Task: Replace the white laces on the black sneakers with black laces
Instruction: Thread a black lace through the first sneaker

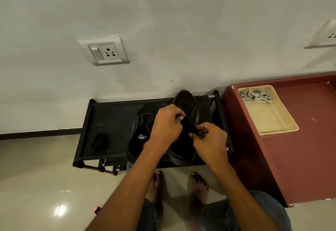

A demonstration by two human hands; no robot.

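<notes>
1. Overhead, in the head view, both hands work at the right sneaker (183, 121) on the black shoe rack (109, 119); the left hand (166, 124) pinches a black lace (189, 124) just above its tongue, fingers curled tight.
2. Opposite, the right hand (209, 139) pinches the lace's other end, fingertips closed on it.
3. Apparently relacing this shoe is under way; the white laces (254, 96) lie in the tray (278, 130), well right of the fingers.
4. Next, an eyelet must be found and threaded; the spare black lace bundle (100, 141) waits far left, beyond the left sneaker (140, 130).
</notes>
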